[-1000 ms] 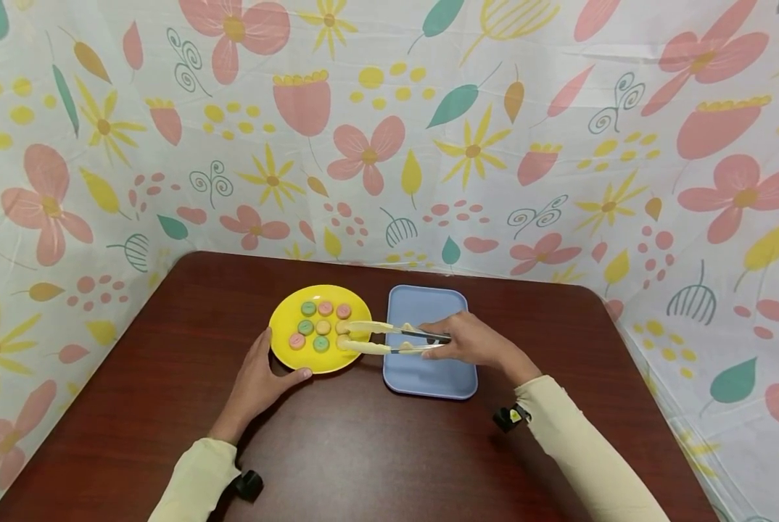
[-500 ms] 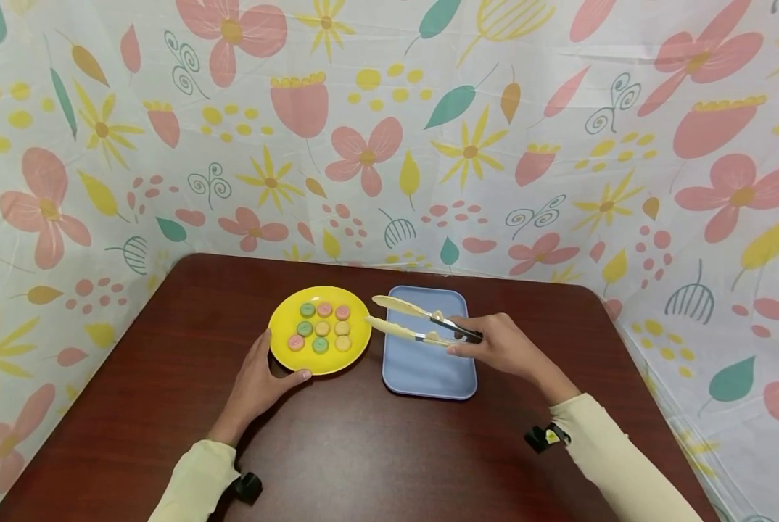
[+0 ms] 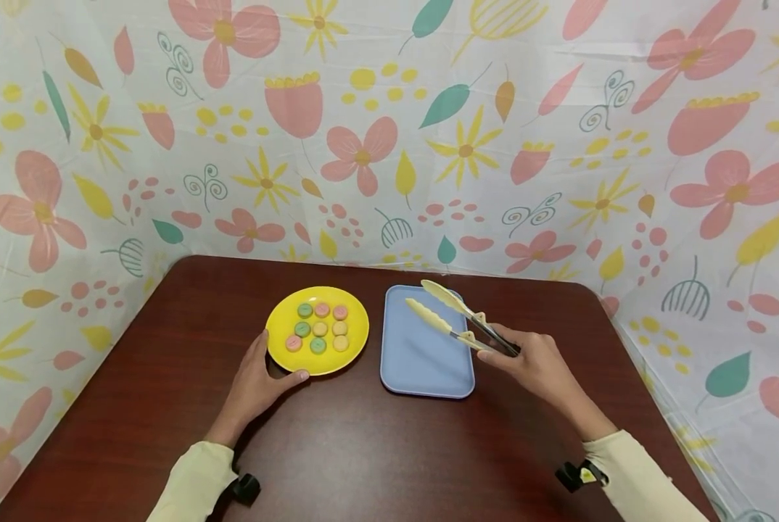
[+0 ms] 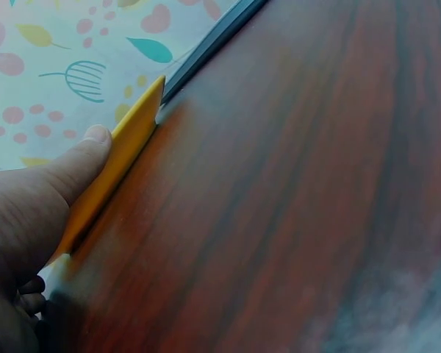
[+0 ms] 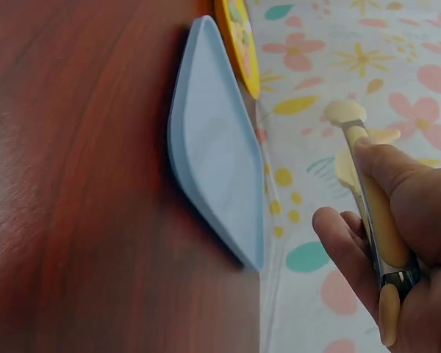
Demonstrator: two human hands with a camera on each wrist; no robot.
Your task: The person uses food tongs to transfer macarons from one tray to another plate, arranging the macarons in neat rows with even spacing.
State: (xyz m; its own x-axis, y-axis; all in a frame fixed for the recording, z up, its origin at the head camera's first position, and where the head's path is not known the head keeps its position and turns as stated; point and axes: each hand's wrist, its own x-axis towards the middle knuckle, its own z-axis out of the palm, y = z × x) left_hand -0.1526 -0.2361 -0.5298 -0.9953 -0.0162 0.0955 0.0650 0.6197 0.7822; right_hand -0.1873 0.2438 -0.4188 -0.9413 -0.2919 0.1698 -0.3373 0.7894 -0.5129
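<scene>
On the left, a yellow plate [image 3: 350, 355] bears several small round macaron-like pieces [image 3: 320, 328] in green, pink and pale yellow, set in rows. My left hand [image 3: 255, 380] holds the plate by its near left rim; the left wrist view shows the thumb [image 4: 84, 162] against the plate's edge [image 4: 125, 158]. Kitchen tongs [image 3: 471, 319] with cream tips and metal arms are gripped in my right hand [image 3: 540, 362]. Their tips stand apart with nothing between them, above the blue tray [image 3: 422, 370]. In the right wrist view my fingers and thumb wrap the tongs' handle [image 5: 382, 213].
The dark wooden table [image 3: 363, 449] runs under both dishes, with a narrow gap between plate and tray. A flower-printed cloth [image 3: 389, 109] hangs behind the table's far edge and along both sides.
My right hand has drawn the tongs back rightward from the plate's pale yellow pieces to above the tray, and the tips have spread apart. The left hand and plate have stayed put.
</scene>
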